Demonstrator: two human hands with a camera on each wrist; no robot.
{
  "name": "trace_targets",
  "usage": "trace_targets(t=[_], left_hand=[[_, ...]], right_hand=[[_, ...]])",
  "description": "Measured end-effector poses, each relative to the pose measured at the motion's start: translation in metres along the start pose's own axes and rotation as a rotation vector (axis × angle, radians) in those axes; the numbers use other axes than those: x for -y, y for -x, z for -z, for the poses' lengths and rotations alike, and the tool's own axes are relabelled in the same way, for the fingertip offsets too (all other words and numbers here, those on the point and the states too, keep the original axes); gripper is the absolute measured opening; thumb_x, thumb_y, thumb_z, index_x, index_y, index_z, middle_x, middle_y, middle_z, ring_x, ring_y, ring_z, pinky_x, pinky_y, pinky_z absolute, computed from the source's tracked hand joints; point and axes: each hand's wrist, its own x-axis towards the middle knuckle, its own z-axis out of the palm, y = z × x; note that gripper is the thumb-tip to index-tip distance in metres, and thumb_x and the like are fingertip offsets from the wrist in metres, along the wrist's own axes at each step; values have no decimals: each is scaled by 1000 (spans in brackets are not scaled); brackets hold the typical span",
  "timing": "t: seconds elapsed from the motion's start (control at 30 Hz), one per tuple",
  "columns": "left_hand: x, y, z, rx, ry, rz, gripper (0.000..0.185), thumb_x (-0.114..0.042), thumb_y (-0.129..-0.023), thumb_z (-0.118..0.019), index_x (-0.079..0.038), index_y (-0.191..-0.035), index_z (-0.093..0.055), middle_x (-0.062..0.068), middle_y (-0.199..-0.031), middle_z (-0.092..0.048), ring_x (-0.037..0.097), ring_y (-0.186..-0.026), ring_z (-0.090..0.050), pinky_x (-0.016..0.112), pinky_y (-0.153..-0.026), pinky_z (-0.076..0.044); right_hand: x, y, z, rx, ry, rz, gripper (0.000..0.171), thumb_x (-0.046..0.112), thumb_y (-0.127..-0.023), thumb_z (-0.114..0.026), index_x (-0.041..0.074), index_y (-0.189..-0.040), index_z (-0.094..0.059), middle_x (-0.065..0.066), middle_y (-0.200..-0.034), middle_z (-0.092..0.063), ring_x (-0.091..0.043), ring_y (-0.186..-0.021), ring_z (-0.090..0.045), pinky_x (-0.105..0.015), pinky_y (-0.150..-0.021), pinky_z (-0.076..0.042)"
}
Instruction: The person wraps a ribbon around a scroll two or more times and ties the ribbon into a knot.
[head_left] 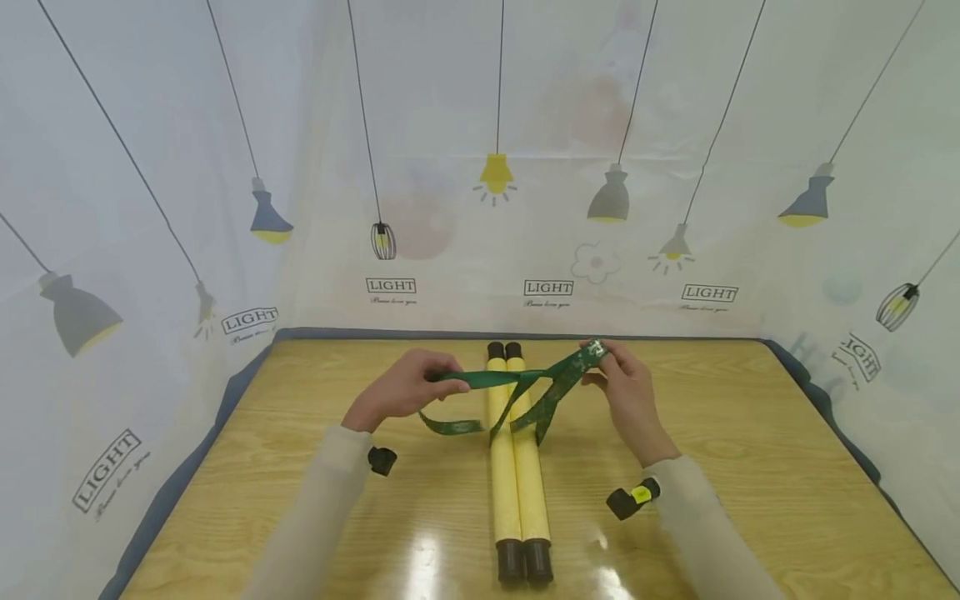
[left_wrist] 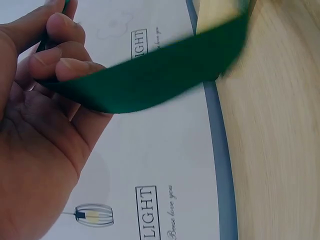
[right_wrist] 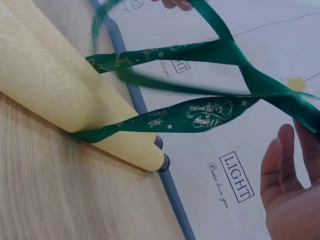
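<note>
**Ribbon held up over two yellow rolls, one end in each hand**

Left hand (head_left: 405, 390) pinches one end of the green ribbon (head_left: 517, 385); in the left wrist view its fingers (left_wrist: 60, 55) curl over the band, thumb side clamped. Right hand (head_left: 628, 387) pinches the other end up near its fingertips. In the right wrist view those fingers (right_wrist: 285, 160) look fairly straight, but the pinch point itself is out of that frame.

Ribbon is lifted off the table, crossing above the two yellow rolls (head_left: 513, 454). Its strands drop and pass around the rolls near their far half; printed gold lettering shows on one face. A loose tail hangs on the left side of the rolls.

Rolls lie side by side, touching, running away from the person, black caps on both ends.

Around: wooden table (head_left: 750, 467), blue-grey border at its edge, white curtain (head_left: 547, 167) with lamp prints on three sides. Nothing blocks either hand.
</note>
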Motion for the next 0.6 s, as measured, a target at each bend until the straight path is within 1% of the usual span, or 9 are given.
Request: trace_targets(t=[0.03,0.13,0.17,0.27,0.4,0.5,0.6], left_hand=[[1,2,2,-7,-10,12,15,-30,-99,-70,-16,-99,-75,3,-78,-62,14,-64,-51,29,-63,-45],[5,9,10,-28,-22,47,13,-32,-99,-69,-20,-97,-74,2,-74,-58,13,-60,-46,29,-62,-44],[6,11,13,-35,-27,55,12,-32,-99,-69,-21,-96,-74,-1,-73,-57,12,-60,-45,29,-62,-44],[10,18,20,-65,-38,68,12,-34,-99,-69,-23,-96,-74,-1,-73,-56,12,-60,-45,30,-63,-44],[16,28,28,-103,-53,68,14,-37,-99,-68,-25,-95,-72,-1,-73,-53,12,-61,-43,31,-64,-42],[21,35,33,-129,-61,68,16,-38,-99,-68,-24,-92,-71,-1,-73,-50,12,-61,-41,32,-65,-41],[25,43,37,-154,-73,82,18,-40,-98,-68,-24,-91,-71,0,-74,-52,12,-62,-42,32,-66,-41]], right_hand=[[0,0,2,-10,-3,-15,33,27,-111,-44,7,-123,-66,4,-118,-62,-4,-101,-65,-22,-83,-59],[3,-2,5,-60,-24,-73,29,35,-109,-50,11,-108,-68,5,-100,-65,-7,-92,-65,-23,-81,-59],[4,-2,6,-82,-18,-91,30,39,-107,-53,13,-104,-68,7,-93,-66,-7,-88,-65,-23,-80,-59],[6,-2,11,-137,13,-118,38,50,-101,-58,13,-95,-67,7,-78,-68,-11,-75,-65,-25,-74,-59],[7,-2,21,-158,81,-103,40,51,-101,-57,13,-98,-69,10,-77,-71,-9,-74,-66,-24,-73,-58],[6,-1,28,-155,107,-84,41,50,-102,-56,12,-103,-71,12,-80,-73,-8,-78,-68,-21,-75,-58],[6,-1,35,-157,135,-69,42,50,-103,-56,11,-106,-71,14,-82,-74,-6,-82,-69,-19,-78,-57]])
